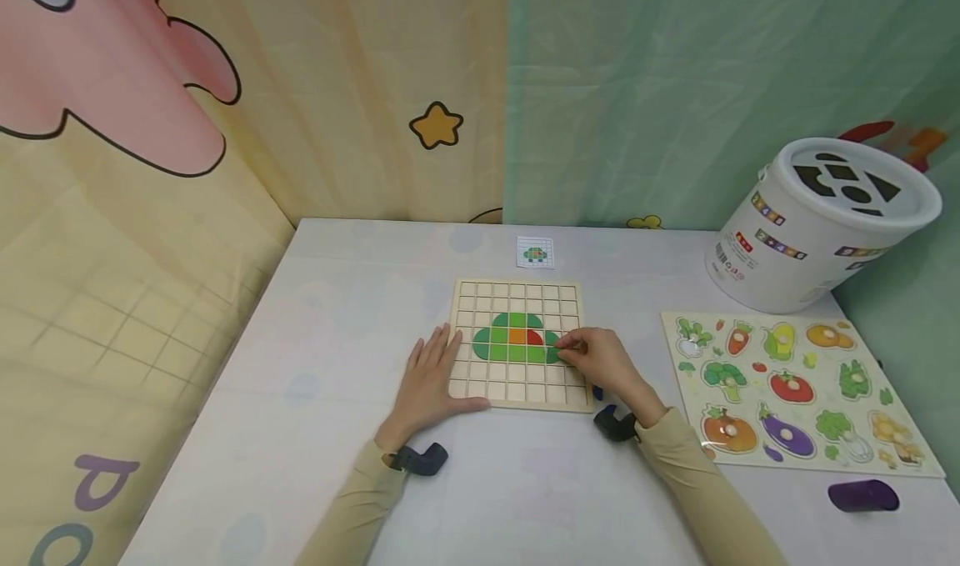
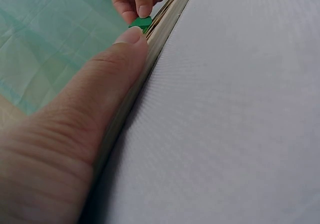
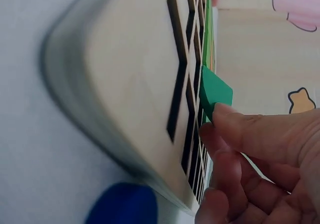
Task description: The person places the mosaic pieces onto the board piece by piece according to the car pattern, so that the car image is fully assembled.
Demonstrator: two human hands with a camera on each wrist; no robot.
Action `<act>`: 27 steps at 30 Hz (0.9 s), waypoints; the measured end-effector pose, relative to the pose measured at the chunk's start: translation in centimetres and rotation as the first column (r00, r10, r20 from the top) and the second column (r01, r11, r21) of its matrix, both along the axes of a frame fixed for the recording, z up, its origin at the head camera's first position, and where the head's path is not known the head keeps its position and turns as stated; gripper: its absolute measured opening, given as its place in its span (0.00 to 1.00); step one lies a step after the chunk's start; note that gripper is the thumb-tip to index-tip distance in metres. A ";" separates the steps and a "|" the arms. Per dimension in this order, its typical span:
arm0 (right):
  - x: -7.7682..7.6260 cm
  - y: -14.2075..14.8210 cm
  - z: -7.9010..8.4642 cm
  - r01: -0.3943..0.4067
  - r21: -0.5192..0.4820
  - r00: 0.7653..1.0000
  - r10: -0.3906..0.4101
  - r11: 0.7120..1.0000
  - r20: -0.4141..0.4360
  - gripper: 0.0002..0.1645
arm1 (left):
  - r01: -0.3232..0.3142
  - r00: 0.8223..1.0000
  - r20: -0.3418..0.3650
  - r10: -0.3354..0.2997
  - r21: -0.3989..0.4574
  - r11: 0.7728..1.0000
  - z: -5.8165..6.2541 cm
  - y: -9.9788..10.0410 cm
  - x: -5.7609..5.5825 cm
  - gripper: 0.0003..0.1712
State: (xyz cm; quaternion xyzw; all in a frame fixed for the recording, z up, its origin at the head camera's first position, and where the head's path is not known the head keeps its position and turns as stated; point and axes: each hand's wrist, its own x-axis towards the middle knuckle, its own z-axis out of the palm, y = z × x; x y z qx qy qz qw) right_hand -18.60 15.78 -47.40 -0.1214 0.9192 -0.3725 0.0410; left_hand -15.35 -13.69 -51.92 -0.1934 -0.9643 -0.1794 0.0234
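Note:
A wooden grid board (image 1: 525,394) lies on the table, with green, orange and red tiles (image 1: 517,353) forming a rounded, car-like shape in its cells. At its left edge rests my left hand (image 1: 429,387), fingers extended and thumb along the near corner. My right hand (image 1: 603,362) pinches a dark green tile (image 3: 216,90) between thumb and fingers at the right end of the pattern. In the right wrist view this tile stands tilted against the grid. Whether it sits in a cell is unclear.
Behind the board lies a small pattern card (image 1: 535,252). A vegetable puzzle board (image 1: 817,459) is to the right, before a white bucket (image 1: 750,249) with a cut-out lid. A purple piece (image 1: 862,495) lies near front right; a blue piece (image 3: 122,204) is by the board's corner.

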 end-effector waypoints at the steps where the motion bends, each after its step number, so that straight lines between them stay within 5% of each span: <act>1: 0.0 0.1 0.0 -0.010 0.004 1.000 0.010 1.000 -0.004 0.05 | -0.001 1.000 0.000 0.001 0.004 1.000 0.1 0.0 0.0 0.68; 27: 0.0 0.2 0.3 -0.034 0.068 0.999 0.035 0.997 -0.013 0.07 | -0.005 1.000 0.016 0.005 0.001 1.000 0.1 0.1 0.1 0.68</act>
